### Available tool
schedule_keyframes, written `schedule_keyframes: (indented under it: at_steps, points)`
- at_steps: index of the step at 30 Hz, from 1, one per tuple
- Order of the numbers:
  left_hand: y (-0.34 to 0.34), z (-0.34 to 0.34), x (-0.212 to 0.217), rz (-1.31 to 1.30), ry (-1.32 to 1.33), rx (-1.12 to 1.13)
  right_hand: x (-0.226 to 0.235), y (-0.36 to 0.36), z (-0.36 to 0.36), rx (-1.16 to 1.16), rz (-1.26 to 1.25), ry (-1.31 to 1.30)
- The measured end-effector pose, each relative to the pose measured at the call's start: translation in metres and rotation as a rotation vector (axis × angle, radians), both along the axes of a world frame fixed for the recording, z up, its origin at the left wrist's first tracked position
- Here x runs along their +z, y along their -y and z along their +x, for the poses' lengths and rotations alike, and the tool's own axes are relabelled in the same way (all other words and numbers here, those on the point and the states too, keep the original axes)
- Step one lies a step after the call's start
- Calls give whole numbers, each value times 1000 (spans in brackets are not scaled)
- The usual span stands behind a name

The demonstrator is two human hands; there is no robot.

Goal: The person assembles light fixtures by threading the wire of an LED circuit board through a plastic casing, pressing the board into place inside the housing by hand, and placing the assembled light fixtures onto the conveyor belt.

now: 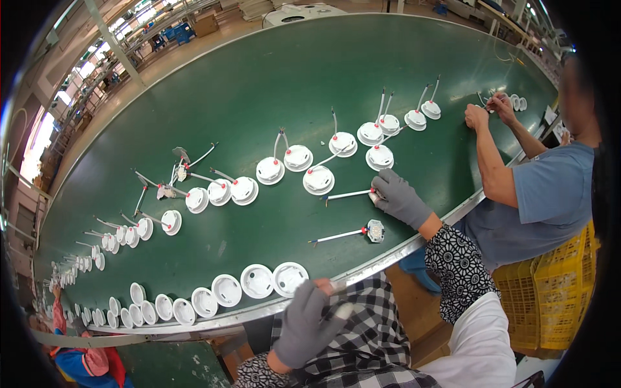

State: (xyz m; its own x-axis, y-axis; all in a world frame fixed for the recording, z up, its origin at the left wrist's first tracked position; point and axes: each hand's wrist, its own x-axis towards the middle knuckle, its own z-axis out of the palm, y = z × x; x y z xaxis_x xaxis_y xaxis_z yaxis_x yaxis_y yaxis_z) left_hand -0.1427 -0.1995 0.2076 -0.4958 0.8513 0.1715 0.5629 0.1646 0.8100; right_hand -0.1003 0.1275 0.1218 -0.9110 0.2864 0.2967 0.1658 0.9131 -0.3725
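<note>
My right hand (400,199), in a grey glove, has its fingers closed over a small light board; its white cable (349,194) points left along the green table. Just nearer the edge lies another LED light board (374,231), pale and many-sided, with a red collar and white cable. My left hand (304,323), also gloved with bare fingertips, hovers at the table's front edge with thumb and fingers apart and nothing seen between them. Beside its fingertips is a round white lamp cup (290,279), the rightmost of a row of several.
Several round white lamps with upright cables, such as a white lamp (319,180), run diagonally over the green table (259,71). A co-worker in a blue shirt (550,194) handles small parts at right. Yellow crates (550,291) stand below. Another person's sleeve (97,361) shows lower left.
</note>
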Motion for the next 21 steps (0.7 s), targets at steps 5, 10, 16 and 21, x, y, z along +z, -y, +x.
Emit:
schedule_keyframes:
  at_steps: [5, 10, 16, 21]
  points:
    - [-5, -52, 56, -71, -488, 30, 58, 59, 20, 307, 338, -270]
    - [-1, -52, 39, -326, 204, -265, 83, 124, 35, 668, 589, -387]
    - [36, -26, -23, -241, 488, 3, 82, 131, 37, 271, -506, -56]
    - [48, -16, -33, -169, 338, 4, 53, 161, 38, 121, -1546, 455]
